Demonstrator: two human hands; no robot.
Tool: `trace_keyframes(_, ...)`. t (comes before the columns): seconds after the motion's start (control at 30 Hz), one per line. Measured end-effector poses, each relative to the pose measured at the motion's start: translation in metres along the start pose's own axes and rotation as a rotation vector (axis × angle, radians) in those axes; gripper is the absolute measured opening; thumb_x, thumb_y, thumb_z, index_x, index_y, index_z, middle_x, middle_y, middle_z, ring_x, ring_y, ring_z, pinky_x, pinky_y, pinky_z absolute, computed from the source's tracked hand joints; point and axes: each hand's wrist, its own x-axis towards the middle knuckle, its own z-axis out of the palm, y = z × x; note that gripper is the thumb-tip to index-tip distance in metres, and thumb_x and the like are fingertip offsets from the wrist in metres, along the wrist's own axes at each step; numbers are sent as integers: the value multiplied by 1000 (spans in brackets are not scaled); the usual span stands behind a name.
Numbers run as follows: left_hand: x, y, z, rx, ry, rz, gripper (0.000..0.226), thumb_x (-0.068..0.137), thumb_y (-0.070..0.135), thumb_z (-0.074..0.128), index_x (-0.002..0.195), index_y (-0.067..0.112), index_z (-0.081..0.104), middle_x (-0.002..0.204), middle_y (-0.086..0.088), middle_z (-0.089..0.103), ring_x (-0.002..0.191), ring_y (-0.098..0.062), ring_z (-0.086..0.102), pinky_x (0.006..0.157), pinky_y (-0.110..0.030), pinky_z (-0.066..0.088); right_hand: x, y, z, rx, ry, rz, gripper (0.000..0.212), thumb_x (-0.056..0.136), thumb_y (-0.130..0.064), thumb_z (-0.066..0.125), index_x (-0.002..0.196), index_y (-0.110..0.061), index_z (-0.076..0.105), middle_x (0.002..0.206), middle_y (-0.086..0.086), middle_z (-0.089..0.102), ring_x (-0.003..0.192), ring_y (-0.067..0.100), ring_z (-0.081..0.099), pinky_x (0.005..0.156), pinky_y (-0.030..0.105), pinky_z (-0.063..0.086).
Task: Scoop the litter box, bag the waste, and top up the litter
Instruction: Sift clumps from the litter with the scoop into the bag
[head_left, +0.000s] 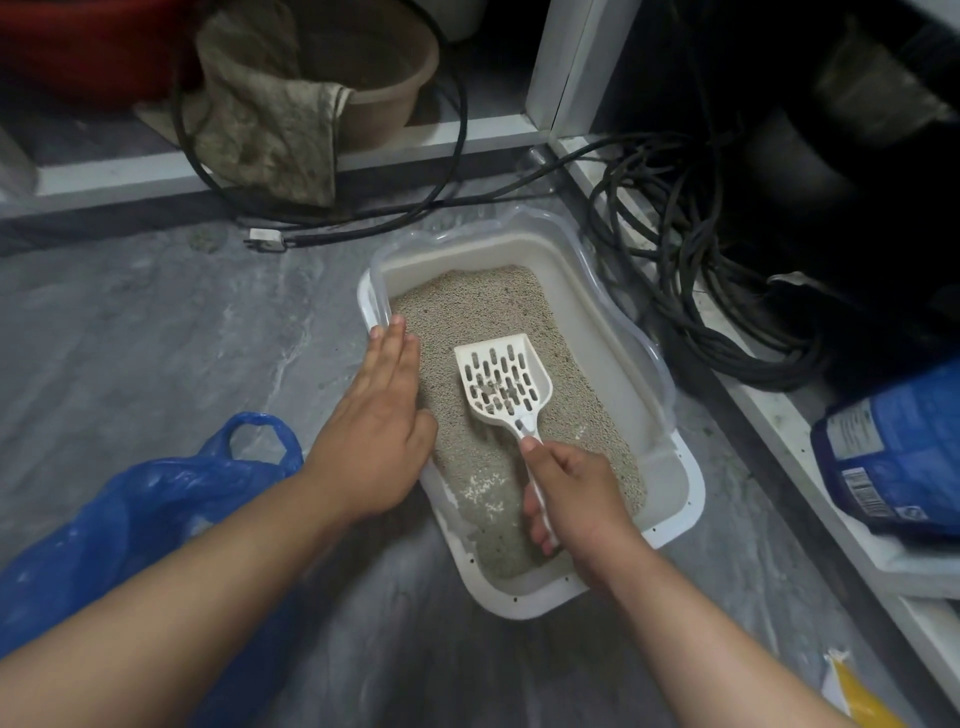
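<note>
A white litter box sits on the grey floor, filled with beige litter. My right hand grips the handle of a white slotted scoop, whose head is held over the litter with a few small clumps in it. My left hand rests flat, fingers straight, on the box's left rim. A blue plastic bag lies open on the floor to the left of the box, under my left forearm.
A blue litter bag lies on a white ledge at the right. Black cables coil behind and right of the box. A brown basin with a dirty cloth stands at the back. A yellow item lies at bottom right.
</note>
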Motion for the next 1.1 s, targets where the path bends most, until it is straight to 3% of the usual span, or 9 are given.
trace_keyframes(0.27, -1, 2, -1, 10, 5, -5, 74, 103, 25, 34, 160, 16, -11, 165, 1, -28, 151, -11, -27, 125, -32, -7, 2, 1, -4, 31, 11, 28, 35, 100, -38, 58, 87, -6, 62, 57, 11, 55, 35, 18, 44, 39, 21, 34)
trace_keyframes(0.43, -1, 2, -1, 13, 8, 0, 73, 103, 26, 34, 160, 15, -10, 165, 0, -26, 151, -12, -26, 122, -29, -9, 0, -2, -8, 29, 11, 34, 38, 100, -37, 58, 96, 1, 62, 56, 10, 55, 36, 18, 45, 39, 22, 34)
trace_keyframes(0.93, -1, 2, -3, 13, -3, -9, 73, 103, 26, 34, 160, 16, -11, 165, 1, -28, 151, -13, -26, 125, -33, -6, -6, -8, -10, 59, -13, 21, 33, 100, -36, 59, 90, -5, 63, 55, 11, 55, 35, 19, 44, 40, 22, 34)
trace_keyframes(1.1, -2, 3, -4, 10, -5, -12, 73, 104, 27, 35, 161, 15, -9, 165, 0, -27, 151, -13, -26, 125, -33, -6, -10, -9, -11, 71, -2, 24, 36, 99, -35, 59, 95, 0, 62, 55, 11, 54, 34, 18, 44, 38, 21, 33)
